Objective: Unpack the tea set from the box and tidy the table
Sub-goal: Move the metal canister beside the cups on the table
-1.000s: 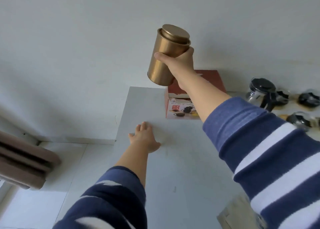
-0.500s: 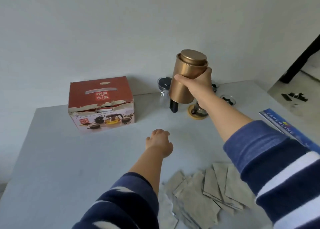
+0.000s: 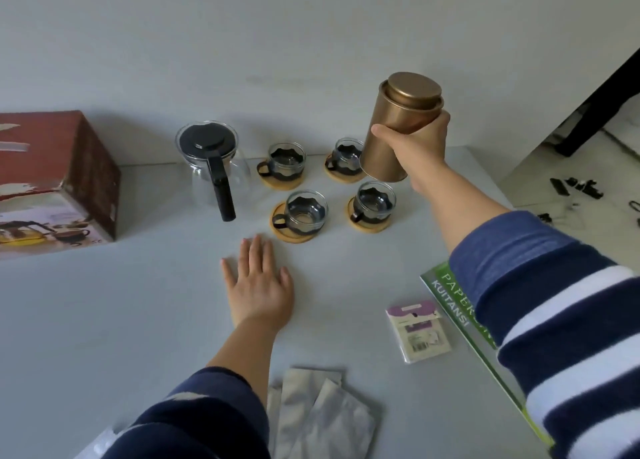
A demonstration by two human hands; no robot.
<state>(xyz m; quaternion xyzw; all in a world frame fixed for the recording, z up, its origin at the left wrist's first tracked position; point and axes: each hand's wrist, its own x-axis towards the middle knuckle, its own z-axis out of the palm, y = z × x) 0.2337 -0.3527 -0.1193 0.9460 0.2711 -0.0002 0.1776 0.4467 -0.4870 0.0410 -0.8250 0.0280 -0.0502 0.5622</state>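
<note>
My right hand (image 3: 420, 146) grips a gold tea canister (image 3: 398, 126) with its lid on, held tilted in the air over the back right of the white table (image 3: 104, 320). My left hand (image 3: 259, 285) lies flat, fingers spread, on the table in front of the cups. A glass teapot (image 3: 214, 167) with a black lid and handle stands at the back. To its right sit several glass cups on wooden coasters, the nearest cup (image 3: 304, 212) just beyond my left fingertips. The red tea set box (image 3: 52, 178) stands at the far left.
Several silver foil packets (image 3: 318, 417) lie at the near edge. A small purple-and-white packet (image 3: 417, 330) and a green booklet (image 3: 460, 323) lie at the right, partly under my sleeve. The table's right edge drops to a floor with small black items (image 3: 575, 186).
The view has swung right, from the box to the teapot and cups. My right hand has carried the canister rightward, past the cups. My left hand has opened flat.
</note>
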